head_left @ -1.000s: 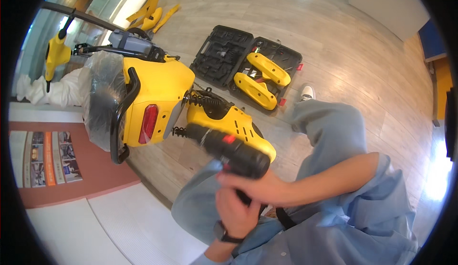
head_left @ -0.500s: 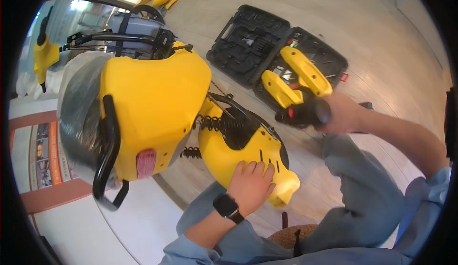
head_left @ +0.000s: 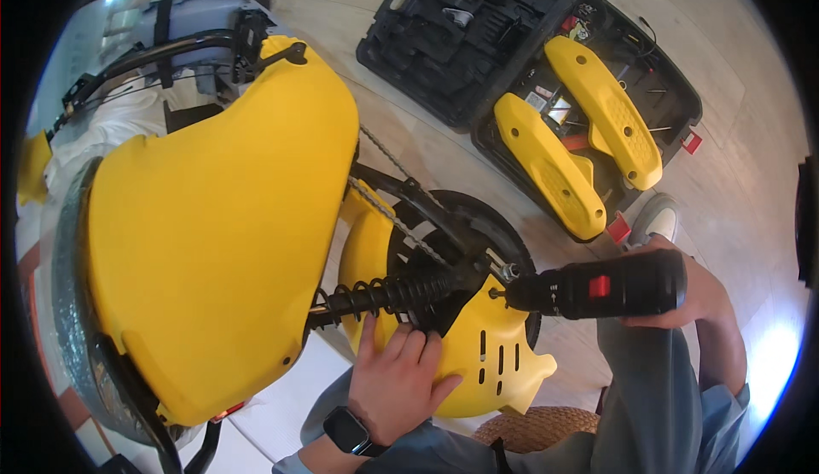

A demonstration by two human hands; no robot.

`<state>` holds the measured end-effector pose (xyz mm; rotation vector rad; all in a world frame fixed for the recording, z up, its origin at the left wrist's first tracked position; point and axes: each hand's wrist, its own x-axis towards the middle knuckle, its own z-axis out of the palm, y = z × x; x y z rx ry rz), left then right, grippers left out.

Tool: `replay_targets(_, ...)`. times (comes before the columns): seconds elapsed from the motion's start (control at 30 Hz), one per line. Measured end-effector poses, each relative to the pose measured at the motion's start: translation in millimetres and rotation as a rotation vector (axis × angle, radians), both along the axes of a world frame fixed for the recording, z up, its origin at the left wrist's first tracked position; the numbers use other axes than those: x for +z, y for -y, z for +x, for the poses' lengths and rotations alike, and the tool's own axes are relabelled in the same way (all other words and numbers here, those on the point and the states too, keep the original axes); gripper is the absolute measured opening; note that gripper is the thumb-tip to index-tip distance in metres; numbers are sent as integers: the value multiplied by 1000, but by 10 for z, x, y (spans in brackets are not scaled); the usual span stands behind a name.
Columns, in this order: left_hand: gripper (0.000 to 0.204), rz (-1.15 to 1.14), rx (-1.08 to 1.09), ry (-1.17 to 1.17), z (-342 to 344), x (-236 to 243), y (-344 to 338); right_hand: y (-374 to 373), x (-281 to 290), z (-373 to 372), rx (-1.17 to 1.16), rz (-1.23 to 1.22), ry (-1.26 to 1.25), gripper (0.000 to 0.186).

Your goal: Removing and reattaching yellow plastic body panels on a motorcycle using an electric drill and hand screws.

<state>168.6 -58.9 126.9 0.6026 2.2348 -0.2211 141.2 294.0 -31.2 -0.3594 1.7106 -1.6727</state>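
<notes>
My left hand [head_left: 397,384] rests flat on the yellow fender [head_left: 503,346], fingertips beside the black coil-spring shock absorber [head_left: 375,293]. A dark watch [head_left: 346,431] sits on that wrist. My right hand [head_left: 682,299] is closed around a black cordless drill [head_left: 623,284] with a red switch. The drill lies level, its tip meeting the fender near a bolt head [head_left: 497,292], just below the axle nut [head_left: 509,271]. The exact contact at the tip is too small to make out. Behind the fender shows the black wheel [head_left: 439,205]. A chain [head_left: 401,226] runs to its hub.
The vehicle's big yellow body panel [head_left: 222,235] fills the left. An unfolded black tool case [head_left: 465,43] lies on the floor ahead, two yellow plastic parts [head_left: 606,111] [head_left: 550,167] on its right half. A woven stool [head_left: 537,427] is below.
My right hand has brought the drill from beside the tool case down and toward me, to the fender. My left hand has slid left along the fender toward the spring. The view has shifted closer.
</notes>
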Motion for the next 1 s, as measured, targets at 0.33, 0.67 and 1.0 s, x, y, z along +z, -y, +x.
replay_targets(0.33,47,-5,8,71,-75,-41,12,106,-20,-427,158,36,123,50)
replay_targets(0.67,55,-22,35,86,-13,-48,-20,214,-184,-356,177,8,147,44)
replay_targets(1.0,49,-32,3,65,-5,-39,-63,209,-161,-348,186,97,224,45)
